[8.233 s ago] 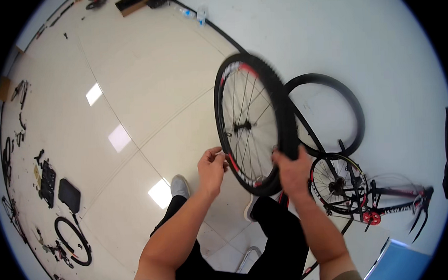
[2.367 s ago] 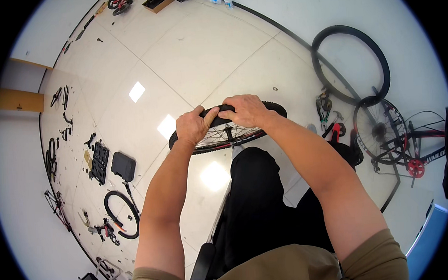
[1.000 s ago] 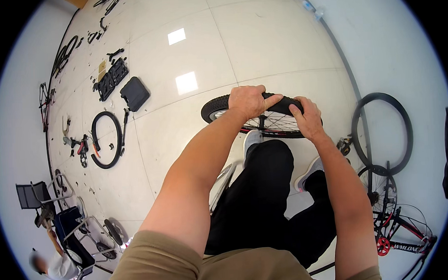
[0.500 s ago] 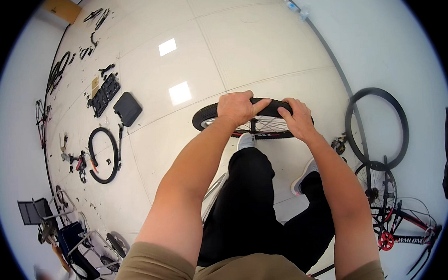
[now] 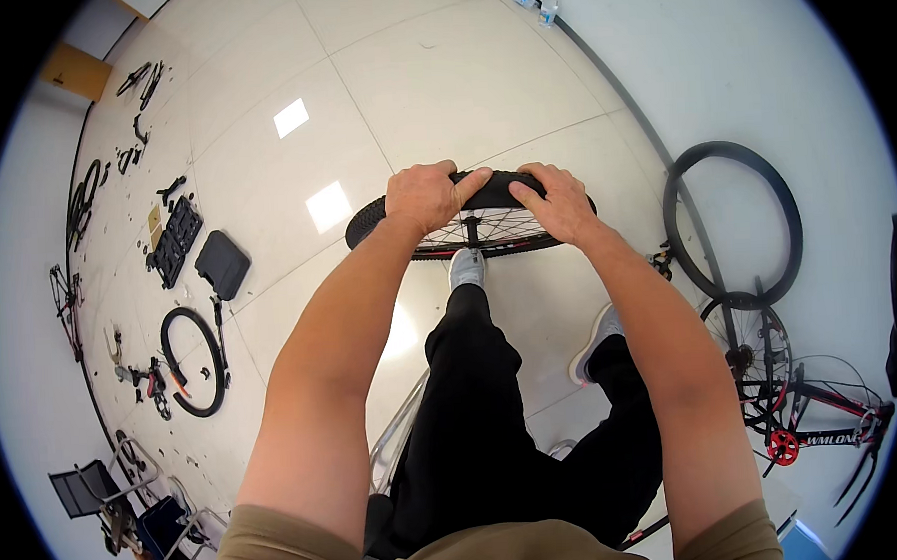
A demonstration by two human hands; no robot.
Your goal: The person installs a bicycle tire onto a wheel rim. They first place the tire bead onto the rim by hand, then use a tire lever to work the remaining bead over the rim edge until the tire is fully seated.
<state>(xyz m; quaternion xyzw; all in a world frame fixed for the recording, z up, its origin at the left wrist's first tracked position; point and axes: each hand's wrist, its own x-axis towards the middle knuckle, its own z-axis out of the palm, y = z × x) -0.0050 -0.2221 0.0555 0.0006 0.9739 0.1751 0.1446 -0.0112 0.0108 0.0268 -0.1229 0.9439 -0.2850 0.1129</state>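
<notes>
A spoked bicycle wheel with a black knobbly tyre (image 5: 366,222) stands in front of me, near my grey shoe (image 5: 467,269). My left hand (image 5: 425,196) is closed over the top of the tyre, thumb pointing inward. To the right of it, my right hand (image 5: 557,201) grips the same tyre, its thumb also turned toward the middle. A short stretch of tyre shows between the two thumbs. Under it the spokes and the hub (image 5: 472,229) are visible. Fingertips on the far side of the tyre are hidden.
Against the right wall lean a loose tyre (image 5: 796,230) and a black and red bicycle frame (image 5: 826,438). Leftward on the floor lie a black case (image 5: 224,265), an open tool case (image 5: 179,242), another tyre (image 5: 219,365) and scattered parts. A folding chair (image 5: 85,489) stands lower left.
My view has shifted, so the floor items appear lower and farther left. Both hands remain on the tyre. The gap between the thumbs looks about the same.
</notes>
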